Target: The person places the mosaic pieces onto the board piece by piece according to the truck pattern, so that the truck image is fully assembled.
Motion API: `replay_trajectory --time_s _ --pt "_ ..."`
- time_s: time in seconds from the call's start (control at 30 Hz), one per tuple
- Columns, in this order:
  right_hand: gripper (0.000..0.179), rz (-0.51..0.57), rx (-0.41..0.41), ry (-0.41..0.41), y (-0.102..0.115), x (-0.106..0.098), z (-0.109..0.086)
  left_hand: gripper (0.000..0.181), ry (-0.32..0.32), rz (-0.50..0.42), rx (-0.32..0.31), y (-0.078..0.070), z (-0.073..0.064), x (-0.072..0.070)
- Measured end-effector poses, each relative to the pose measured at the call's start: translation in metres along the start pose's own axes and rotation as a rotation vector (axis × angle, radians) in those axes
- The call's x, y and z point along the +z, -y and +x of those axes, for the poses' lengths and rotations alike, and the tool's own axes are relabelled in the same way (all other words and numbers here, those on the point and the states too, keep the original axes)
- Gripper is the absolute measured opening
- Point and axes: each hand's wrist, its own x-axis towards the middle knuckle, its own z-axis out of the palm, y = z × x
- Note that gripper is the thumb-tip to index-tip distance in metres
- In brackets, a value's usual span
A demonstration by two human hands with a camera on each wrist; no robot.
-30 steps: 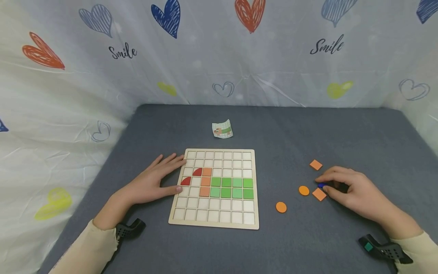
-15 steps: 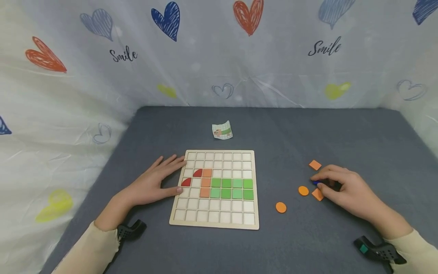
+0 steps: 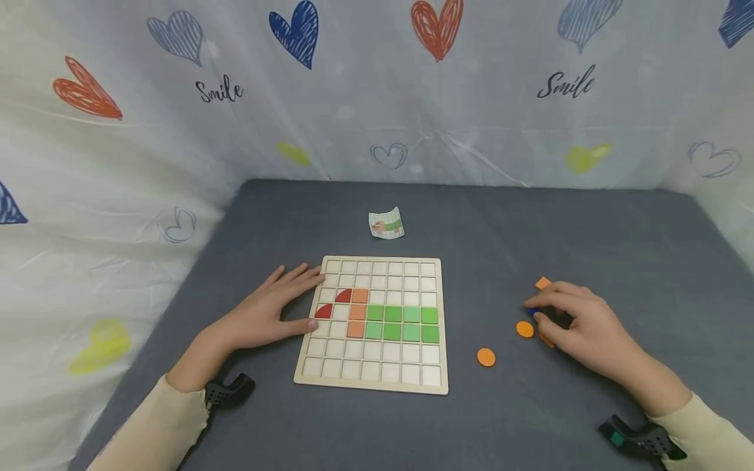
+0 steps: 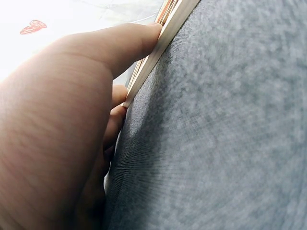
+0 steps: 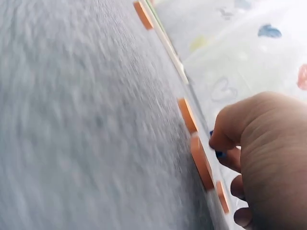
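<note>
My left hand (image 3: 259, 311) lies with its fingers spread and thumb out, fingertips on the left rim of a wooden grid board (image 3: 372, 351). In the left wrist view its thumb (image 4: 139, 40) touches the board's edge. Off to the right, my right hand (image 3: 580, 324) pinches a small blue piece (image 3: 533, 311) between thumb and index finger; most of it is hidden by the fingertips. Two orange squares (image 3: 542, 282) lie by that hand, the nearer one (image 3: 548, 341) mostly covered. Just left of the thumb is an orange disc (image 3: 525, 329).
Another orange disc (image 3: 485, 356) lies between board and right hand. The board carries two red quarter-circles (image 3: 323, 311), a column of orange squares (image 3: 357, 312) and two rows of green squares (image 3: 393, 314). Behind it lies a small printed card (image 3: 386, 224).
My right hand has moved left with the blue piece pinched in it, now partly covering both orange squares. My left hand stays on the board's edge.
</note>
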Motion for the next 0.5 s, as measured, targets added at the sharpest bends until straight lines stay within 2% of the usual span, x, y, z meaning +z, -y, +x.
replay_trajectory --time_s 0.23,0.5 --pt "0.041 0.028 -0.094 -0.03 0.012 0.011 0.011 0.09 -0.004 0.002 0.009 -0.001 0.0 -0.002" --pt "0.037 0.081 -0.181 -0.007 0.026 0.027 0.026 0.09 -0.007 -0.006 0.017 -0.001 0.0 -0.001"
